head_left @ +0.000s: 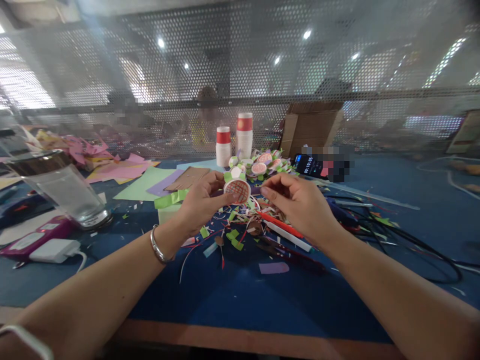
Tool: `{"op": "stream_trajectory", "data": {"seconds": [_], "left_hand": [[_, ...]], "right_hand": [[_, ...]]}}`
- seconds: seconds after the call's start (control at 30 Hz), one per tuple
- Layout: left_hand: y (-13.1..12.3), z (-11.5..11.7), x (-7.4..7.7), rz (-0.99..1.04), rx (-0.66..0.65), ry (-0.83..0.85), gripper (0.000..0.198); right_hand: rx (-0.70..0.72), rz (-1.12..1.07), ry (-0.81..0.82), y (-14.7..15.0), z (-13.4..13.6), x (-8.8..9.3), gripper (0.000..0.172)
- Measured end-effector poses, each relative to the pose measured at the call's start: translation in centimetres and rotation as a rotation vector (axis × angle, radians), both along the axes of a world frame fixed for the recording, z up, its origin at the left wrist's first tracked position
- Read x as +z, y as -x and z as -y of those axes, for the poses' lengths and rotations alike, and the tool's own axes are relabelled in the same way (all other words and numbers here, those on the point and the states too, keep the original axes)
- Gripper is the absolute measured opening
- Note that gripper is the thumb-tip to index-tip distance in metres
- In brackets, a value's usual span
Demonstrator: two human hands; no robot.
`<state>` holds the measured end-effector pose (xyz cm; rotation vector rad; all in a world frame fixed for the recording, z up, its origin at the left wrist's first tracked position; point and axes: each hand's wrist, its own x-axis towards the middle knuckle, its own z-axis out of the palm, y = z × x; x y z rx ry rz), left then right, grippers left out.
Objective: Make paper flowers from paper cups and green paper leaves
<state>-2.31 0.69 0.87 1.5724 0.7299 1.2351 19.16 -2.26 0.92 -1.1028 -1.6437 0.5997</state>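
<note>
My left hand (pixel 200 200) pinches a small paper-cup craft (pixel 237 191) between thumb and fingers. The craft's round white face carries a red and orange checked pattern, and green and white paper pieces stick up from its top. Just to the right, my right hand (pixel 288 197) has thumb and forefinger pressed together; whatever lies between them is too small to make out. A purple bit shows between its fingertips and the craft. Below the hands lie a red pen (pixel 279 223), a white pen (pixel 288 237) and many paper scraps (pixel 234 240).
Several similar crafts (pixel 258 168) are piled behind, beside two cup stacks (pixel 244 137). A phone (pixel 313 166) shows a timer. Coloured paper sheets (pixel 137 182), a glass tumbler (pixel 71 185) and a purple power strip (pixel 45 237) stand left. Black cables (pixel 412 237) run right. A perforated metal screen (pixel 232 65) rises behind.
</note>
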Motion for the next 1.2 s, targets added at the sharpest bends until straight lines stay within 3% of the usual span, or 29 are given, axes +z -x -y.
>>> {"op": "stream_trajectory", "data": {"seconds": [0.17, 0.37, 0.57, 0.77, 0.93, 1.2], "left_hand": [[-0.3, 0.2, -0.1, -0.001, -0.051, 0.099, 0.036], [-0.9, 0.4, -0.2, 0.189, -0.067, 0.306, 0.031], [-1.8, 1.3, -0.6, 0.236, -0.024, 0.266, 0.037], [-1.6, 1.9, -0.2, 0.114, -0.066, 0.273, 0.048], [-0.9, 1.8, 0.9, 0.089, -0.085, 0.165, 0.033], [-0.4, 1.4, 1.1, 0.092, -0.122, 0.218, 0.027]], "right_hand": [[0.033, -0.023, 0.017, 0.2, 0.1, -0.1, 0.019], [-0.049, -0.104, 0.009, 0.5, 0.2, -0.2, 0.024], [0.048, -0.005, 0.019, 1.1, 0.6, -0.4, 0.024], [-0.022, 0.098, -0.040, 0.9, 1.0, -0.2, 0.017], [-0.070, 0.166, -0.111, 1.0, 1.3, 0.2, 0.016], [-0.083, 0.196, -0.126, 1.0, 1.3, 0.1, 0.019]]}}
